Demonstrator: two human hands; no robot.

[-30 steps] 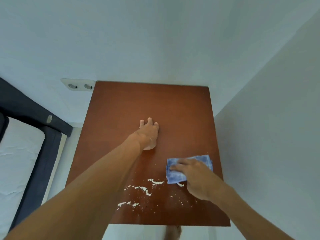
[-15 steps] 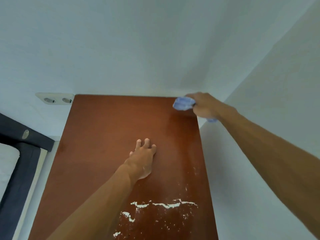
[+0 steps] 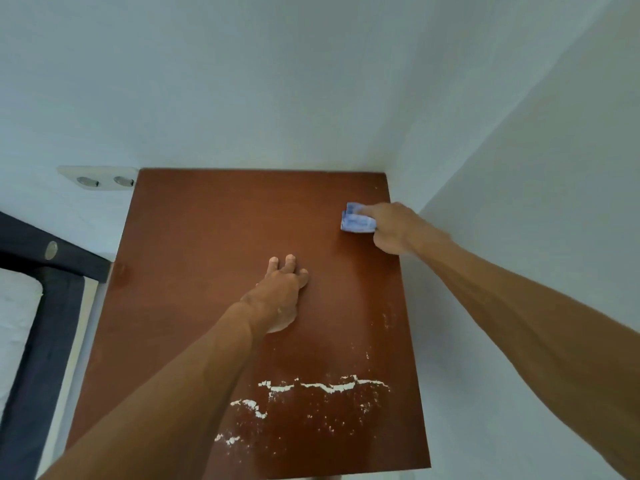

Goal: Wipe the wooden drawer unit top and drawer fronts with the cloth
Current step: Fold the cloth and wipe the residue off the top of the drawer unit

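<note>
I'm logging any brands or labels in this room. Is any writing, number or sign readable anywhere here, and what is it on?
None: no readable text anywhere.
Cloth: blue pattern only, no words.
Wall socket plate: blank.
Round metal disc on the dark bed frame: too small to show any marking.

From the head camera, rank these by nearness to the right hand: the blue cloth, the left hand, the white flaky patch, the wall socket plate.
Starting at the right hand:
1. Blue cloth, under its fingers, far right of the top.
2. Left hand, flat mid-top.
3. White flaky patch, near front edge.
4. Wall socket plate, far left on the wall.
</note>
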